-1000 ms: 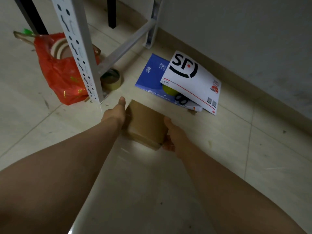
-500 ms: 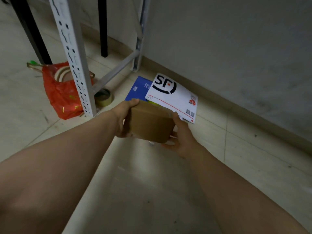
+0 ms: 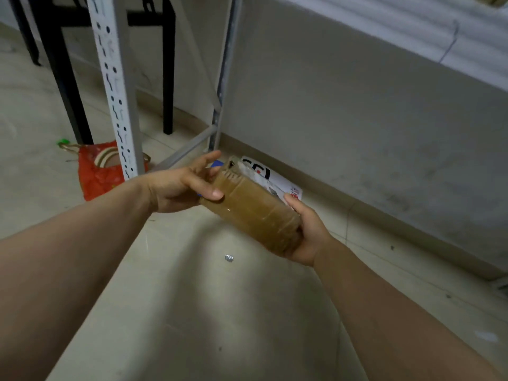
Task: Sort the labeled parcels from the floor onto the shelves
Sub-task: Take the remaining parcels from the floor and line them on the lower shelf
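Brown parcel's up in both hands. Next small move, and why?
Probably tip the brown parcel toward the camera. The left hand and right hand hold it aloft, but only taped brown card faces us. What looks like a white label is on its far face, unreadable.

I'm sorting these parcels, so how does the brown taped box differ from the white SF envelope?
The brown taped box is held up by the left hand and right hand; the white SF envelope lies on the floor. The box is thick and blocky, the envelope thin and flat. Both are parcels.
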